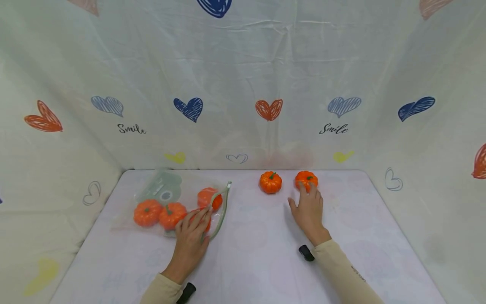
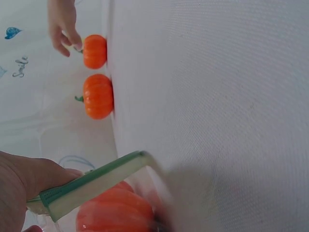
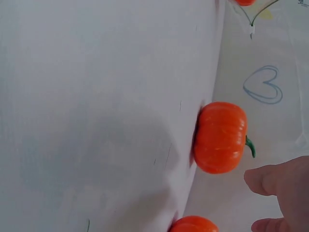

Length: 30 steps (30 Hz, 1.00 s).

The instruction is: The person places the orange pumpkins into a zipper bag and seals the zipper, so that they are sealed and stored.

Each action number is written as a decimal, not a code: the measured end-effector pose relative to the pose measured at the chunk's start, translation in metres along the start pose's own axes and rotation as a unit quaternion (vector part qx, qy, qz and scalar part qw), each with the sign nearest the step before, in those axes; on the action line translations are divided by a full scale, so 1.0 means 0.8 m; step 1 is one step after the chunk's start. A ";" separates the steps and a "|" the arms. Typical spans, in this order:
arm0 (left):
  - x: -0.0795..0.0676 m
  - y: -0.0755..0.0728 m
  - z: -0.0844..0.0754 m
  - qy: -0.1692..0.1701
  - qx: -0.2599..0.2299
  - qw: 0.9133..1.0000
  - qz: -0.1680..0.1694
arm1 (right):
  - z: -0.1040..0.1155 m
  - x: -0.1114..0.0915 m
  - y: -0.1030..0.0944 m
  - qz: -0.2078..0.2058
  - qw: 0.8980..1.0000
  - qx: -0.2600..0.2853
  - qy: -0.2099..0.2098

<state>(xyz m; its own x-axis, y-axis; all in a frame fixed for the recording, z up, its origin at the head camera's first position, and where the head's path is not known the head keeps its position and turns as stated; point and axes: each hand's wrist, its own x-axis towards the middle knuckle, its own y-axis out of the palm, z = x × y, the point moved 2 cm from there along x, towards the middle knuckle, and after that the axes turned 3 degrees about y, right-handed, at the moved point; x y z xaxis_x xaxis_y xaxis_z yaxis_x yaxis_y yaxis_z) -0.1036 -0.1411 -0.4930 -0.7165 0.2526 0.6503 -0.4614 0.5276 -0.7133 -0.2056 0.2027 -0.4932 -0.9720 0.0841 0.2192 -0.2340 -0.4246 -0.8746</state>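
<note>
A clear zip bag with a green-edged opening lies on the left of the table, several small orange pumpkins inside it. My left hand lies over its open end, fingers across one bagged pumpkin. In the left wrist view, the green rim runs between thumb and fingers, which hold it. Two more pumpkins stand at the table's back: one with a green stem, and another farther right. Over that right one my right hand reaches, fingers spread at its near side. The thumb shows apart from both pumpkins.
The white table meets a hanging cloth printed with hearts and "Smile" at the back and sides. A black device sits at the right wrist, and another at the left.
</note>
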 end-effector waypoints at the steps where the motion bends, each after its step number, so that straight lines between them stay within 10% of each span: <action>1: 0.000 0.000 0.000 0.000 0.001 1.000 0.000 | -0.002 0.001 0.000 0.003 1.000 -0.002 0.002; 30: -0.001 -0.004 0.000 -0.004 0.006 1.000 0.006 | -0.038 0.050 0.016 0.066 0.997 -0.018 0.037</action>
<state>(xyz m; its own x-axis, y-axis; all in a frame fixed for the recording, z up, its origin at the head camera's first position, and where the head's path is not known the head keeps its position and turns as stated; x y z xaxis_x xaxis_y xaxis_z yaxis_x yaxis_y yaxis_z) -0.1021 -0.1430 -0.4914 -0.7269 0.2522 0.6387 -0.4583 0.5146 -0.7247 -0.2479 0.2285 -0.5086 -0.9930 0.0960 0.0692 -0.1024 -0.4042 -0.9089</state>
